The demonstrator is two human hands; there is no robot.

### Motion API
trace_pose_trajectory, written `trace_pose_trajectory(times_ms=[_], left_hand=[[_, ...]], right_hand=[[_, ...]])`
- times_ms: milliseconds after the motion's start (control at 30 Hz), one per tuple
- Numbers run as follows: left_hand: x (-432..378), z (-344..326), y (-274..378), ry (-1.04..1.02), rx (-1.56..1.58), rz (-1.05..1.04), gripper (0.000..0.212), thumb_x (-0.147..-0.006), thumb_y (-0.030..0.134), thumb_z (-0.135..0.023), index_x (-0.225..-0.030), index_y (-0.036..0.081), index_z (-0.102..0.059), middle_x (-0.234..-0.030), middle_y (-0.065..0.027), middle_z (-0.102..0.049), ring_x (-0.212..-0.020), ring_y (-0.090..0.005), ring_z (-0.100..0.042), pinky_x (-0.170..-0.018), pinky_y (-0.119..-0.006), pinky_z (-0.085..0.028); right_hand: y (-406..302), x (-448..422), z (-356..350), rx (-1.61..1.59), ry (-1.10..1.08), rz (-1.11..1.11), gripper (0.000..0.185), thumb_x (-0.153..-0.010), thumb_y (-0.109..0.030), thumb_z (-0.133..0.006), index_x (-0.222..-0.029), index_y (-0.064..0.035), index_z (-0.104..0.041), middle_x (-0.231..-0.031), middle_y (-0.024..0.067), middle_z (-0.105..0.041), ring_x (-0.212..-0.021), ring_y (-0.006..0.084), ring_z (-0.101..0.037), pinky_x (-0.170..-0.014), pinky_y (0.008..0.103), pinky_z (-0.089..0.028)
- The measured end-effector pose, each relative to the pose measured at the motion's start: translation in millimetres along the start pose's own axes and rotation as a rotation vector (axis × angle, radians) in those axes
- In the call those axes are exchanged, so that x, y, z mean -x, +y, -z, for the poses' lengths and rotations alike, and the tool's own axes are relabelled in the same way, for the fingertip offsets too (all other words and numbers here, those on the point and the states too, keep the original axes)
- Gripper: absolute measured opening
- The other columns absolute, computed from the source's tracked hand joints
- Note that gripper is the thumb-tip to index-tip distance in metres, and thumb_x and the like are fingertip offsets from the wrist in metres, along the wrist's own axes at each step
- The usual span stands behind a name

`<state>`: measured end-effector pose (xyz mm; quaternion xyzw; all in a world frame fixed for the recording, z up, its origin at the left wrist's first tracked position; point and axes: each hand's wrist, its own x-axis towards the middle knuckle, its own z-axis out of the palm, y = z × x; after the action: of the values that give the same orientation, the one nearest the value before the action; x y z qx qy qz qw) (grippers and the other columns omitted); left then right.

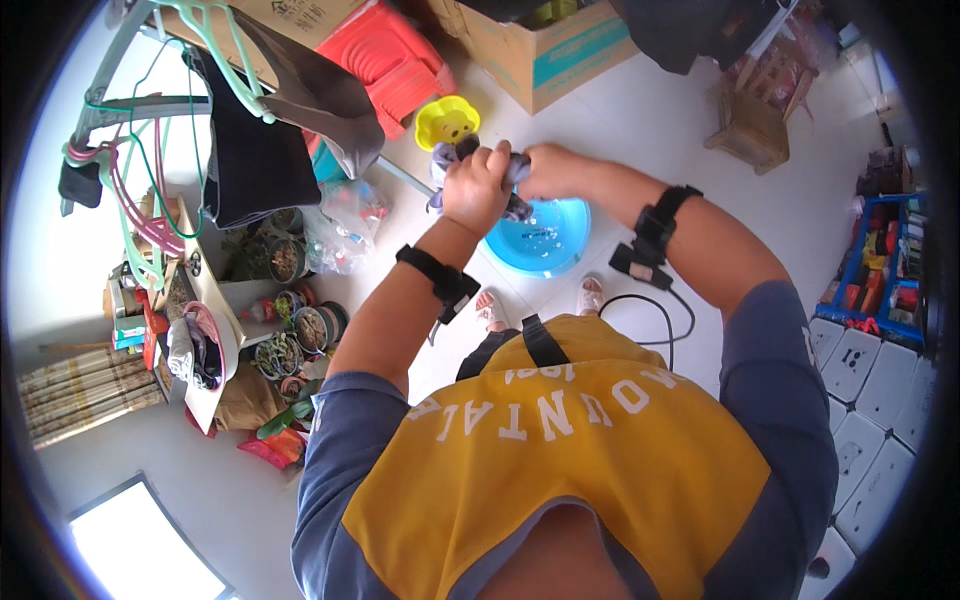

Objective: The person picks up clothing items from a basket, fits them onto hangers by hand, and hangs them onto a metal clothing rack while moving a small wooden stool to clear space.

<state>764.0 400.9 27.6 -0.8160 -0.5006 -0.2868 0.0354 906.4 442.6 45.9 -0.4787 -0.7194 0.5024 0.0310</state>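
Above a blue plastic basin (541, 238) on the floor, both my hands grip one bunched grey and dark cloth (517, 169). My left hand (478, 184) is closed around its middle, and folds of the cloth hang out to the left and below. At the cloth's right end, my right hand (553, 172) is closed on it; its fingertips are partly hidden. The basin holds some water with whitish flecks or suds. Just beyond the hands stands a yellow bowl (448, 120) with an animal face on it.
A red plastic stool (390, 64) and a cardboard box (536, 56) stand ahead. Clothes and hangers (225, 60) hang from a rack at the left, above potted plants (309, 330). A wooden stool (754, 124) is at the right. A black cable (670, 330) loops near my right foot.
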Motion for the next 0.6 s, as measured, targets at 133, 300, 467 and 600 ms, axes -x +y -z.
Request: trace_pose_trajectory(times_ms=[133,300,467,600], left_hand=[[-10,-6,6,-0.131,0.128,0.301,0.031,-0.060,0.011,-0.057,-0.089,0.007,-0.048,-0.072,-0.0136,-0.054,-0.063,-0.0297,-0.055,-0.058,-0.035,-0.045],[-15,-10,-11,-0.307,0.563,0.649,0.033,-0.065,0.008,-0.054,-0.097,0.004,-0.047,-0.080,-0.0131,-0.057,-0.068,-0.0252,-0.057,-0.064,-0.032,-0.046],[-25,7,-22,-0.650,1.812,1.067,0.029,-0.069,0.009,-0.057,-0.097,0.004,-0.050,-0.089,-0.0073,-0.057,-0.079,-0.0162,-0.056,-0.071,-0.028,-0.045],[-27,29,-6,-0.920,1.623,0.955,0.027,-0.069,0.015,-0.060,-0.092,0.004,-0.052,-0.073,-0.0015,-0.056,-0.067,-0.0109,-0.054,-0.066,-0.024,-0.043]], right_hand=[[-10,-3,16,0.130,-0.026,-0.087,0.035,-0.058,-0.011,-0.058,-0.088,0.0036,-0.051,-0.068,0.0136,-0.058,-0.061,0.0211,-0.057,-0.056,0.0283,-0.045],[-14,23,13,0.227,0.247,0.159,0.067,-0.062,-0.005,-0.055,-0.122,-0.0075,-0.026,-0.114,0.0196,-0.040,-0.105,0.0259,-0.042,-0.086,0.0328,-0.035],[0,42,9,1.378,0.724,0.734,0.056,-0.075,-0.017,-0.046,-0.126,-0.0223,-0.024,-0.128,0.0038,-0.028,-0.120,0.0205,-0.022,-0.094,0.0485,-0.019],[-16,32,27,1.331,0.730,0.943,0.043,-0.071,-0.018,-0.046,-0.114,-0.0179,-0.041,-0.105,0.0036,-0.045,-0.109,0.0177,-0.035,-0.093,0.0480,-0.024]])
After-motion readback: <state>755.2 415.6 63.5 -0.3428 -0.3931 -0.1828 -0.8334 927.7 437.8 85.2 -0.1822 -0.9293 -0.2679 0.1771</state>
